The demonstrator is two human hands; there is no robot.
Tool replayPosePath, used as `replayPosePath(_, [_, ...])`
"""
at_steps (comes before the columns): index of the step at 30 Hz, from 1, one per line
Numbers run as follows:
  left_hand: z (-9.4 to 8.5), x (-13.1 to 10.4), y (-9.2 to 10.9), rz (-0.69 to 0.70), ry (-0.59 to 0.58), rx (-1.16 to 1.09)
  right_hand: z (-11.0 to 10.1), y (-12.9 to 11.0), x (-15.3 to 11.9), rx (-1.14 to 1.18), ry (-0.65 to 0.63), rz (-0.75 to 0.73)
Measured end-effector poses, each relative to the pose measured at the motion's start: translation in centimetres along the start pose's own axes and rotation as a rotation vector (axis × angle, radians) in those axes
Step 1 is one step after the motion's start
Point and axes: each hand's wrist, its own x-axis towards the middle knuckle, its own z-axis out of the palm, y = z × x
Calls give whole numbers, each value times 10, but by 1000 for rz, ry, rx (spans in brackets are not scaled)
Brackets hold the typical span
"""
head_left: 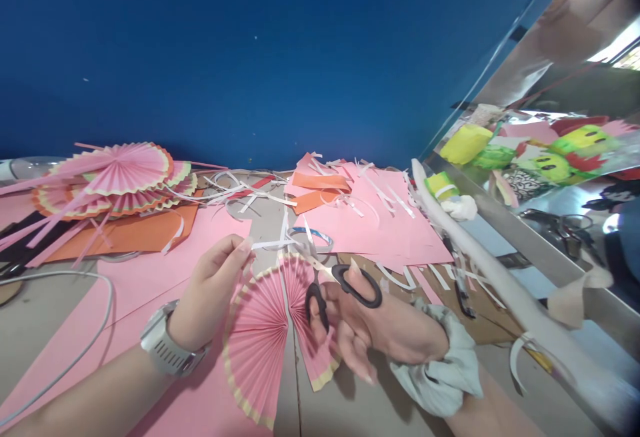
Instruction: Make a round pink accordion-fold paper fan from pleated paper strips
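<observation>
My left hand (215,284), with a grey watch (170,340) on its wrist, pinches the end of a thin white paper strip (267,245) between thumb and fingertips. In my right hand (367,327) are black-handled scissors (341,277). My thumb is through one handle loop and a finger through the other; the handles are spread. The blades point left toward the strip, but whether they touch it I cannot tell. Below them lies a pink pleated paper fan (255,350) with a pale yellow edge, partly behind my right hand. A light green scrunchie (440,364) circles my right wrist.
Finished-looking pink fans (127,170) are piled at the left on orange paper (125,234). Pink sheets (400,230) with white offcuts lie at the back right. A grey cable (107,297) curves at the left. A blue wall (300,57) closes off the back.
</observation>
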Motion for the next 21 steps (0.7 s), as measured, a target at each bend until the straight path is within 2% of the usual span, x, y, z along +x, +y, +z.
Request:
replayPosePath(4, [3,7,16,43,-45,-29,-1,8,9,147,-220,35])
replayPosePath(6, [7,10,24,31,-80,-53,-1,14,13,225,-278,45])
replayPosePath(13, [20,23,40,56,-231,34,2,21,18,268,-368,3])
replayPosePath(21, [24,20,60,90,-256,79,5,19,18,233,-362,-54])
